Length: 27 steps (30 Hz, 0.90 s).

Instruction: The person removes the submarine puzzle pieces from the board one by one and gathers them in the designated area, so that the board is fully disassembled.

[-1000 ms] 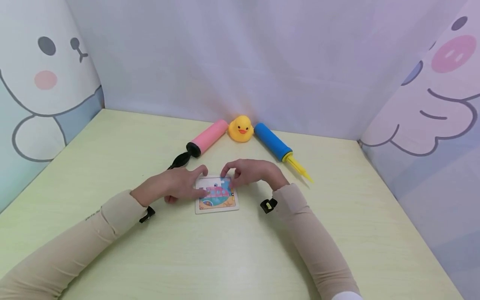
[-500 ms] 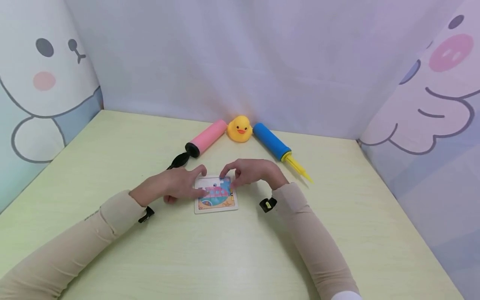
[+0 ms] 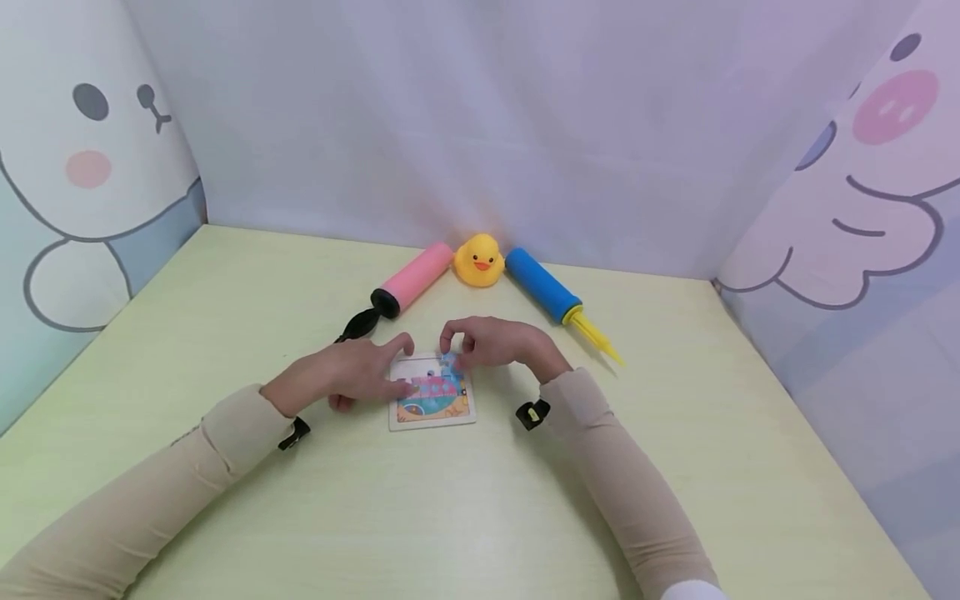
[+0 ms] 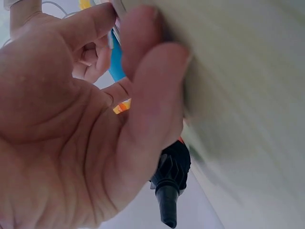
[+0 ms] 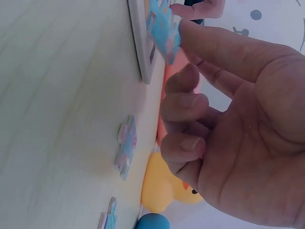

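A small framed jigsaw puzzle point(image 3: 432, 423) with a pink and blue sea picture lies on the table; its far left part shows bare white backing. My left hand point(image 3: 360, 368) steadies the frame's left side, thumb on the picture and index finger at the far edge. The other left fingers curl down by the tabletop in the left wrist view. My right hand point(image 3: 495, 343) pinches a blue puzzle piece point(image 5: 164, 31) between thumb and index finger, tilted over the frame's far right corner. Loose on the table beneath that hand are a puzzle piece point(image 5: 126, 148) and another piece point(image 5: 109, 217).
Beyond the puzzle stand a pink balloon pump point(image 3: 414, 278) with a black nozzle, a yellow rubber duck point(image 3: 478, 261) and a blue balloon pump point(image 3: 542, 286) with a yellow nozzle. A pale curtain point(image 3: 450, 125) hangs behind the table.
The blue piece, earlier flat-looking at the frame's far right corner, now shows tilted up between my right fingers. My left hand stays in place.
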Each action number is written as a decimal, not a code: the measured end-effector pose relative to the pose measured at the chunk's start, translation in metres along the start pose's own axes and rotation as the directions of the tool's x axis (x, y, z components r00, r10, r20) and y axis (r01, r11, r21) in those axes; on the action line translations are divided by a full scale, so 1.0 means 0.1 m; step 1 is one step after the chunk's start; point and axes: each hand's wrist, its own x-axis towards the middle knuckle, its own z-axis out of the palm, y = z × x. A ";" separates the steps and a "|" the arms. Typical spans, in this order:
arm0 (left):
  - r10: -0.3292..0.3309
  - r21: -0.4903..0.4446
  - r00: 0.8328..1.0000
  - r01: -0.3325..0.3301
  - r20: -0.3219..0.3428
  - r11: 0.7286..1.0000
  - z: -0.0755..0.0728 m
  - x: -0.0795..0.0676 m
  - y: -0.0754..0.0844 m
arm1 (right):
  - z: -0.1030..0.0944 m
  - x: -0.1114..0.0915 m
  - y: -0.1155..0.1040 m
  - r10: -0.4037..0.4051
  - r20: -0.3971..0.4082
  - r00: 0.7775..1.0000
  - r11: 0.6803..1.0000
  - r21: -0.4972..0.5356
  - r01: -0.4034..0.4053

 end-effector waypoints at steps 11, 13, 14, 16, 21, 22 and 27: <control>-0.017 -0.002 1.000 0.017 -0.001 1.000 0.01 0.00 0.02 | -0.04 -0.05 0.02 -0.058 -0.039 0.998 0.997 0.051 0.060; -0.015 -0.005 1.000 0.015 0.001 1.000 0.02 0.00 0.02 | -0.04 -0.06 0.03 -0.056 -0.043 0.998 0.997 0.043 0.058; -0.009 -0.004 1.000 0.009 0.000 1.000 0.03 0.00 0.02 | -0.04 -0.07 0.03 -0.053 -0.046 0.998 0.998 0.036 0.055; -0.001 -0.007 1.000 0.001 -0.001 1.000 0.04 0.00 0.03 | -0.04 -0.08 0.04 -0.051 -0.053 0.997 0.998 0.022 0.052; -0.010 -0.010 1.000 0.010 -0.009 1.000 0.04 0.01 0.04 | -0.08 -0.13 0.07 -0.064 -0.089 0.994 0.998 -0.002 0.064; -0.014 -0.008 1.000 0.014 -0.008 1.000 0.04 0.00 0.03 | -0.09 -0.13 0.08 -0.066 -0.094 0.993 0.998 -0.006 0.065; -0.017 0.004 1.000 0.017 -0.007 1.000 0.02 -0.01 0.02 | -0.18 -0.17 0.16 -0.062 -0.106 0.992 0.998 -0.015 0.061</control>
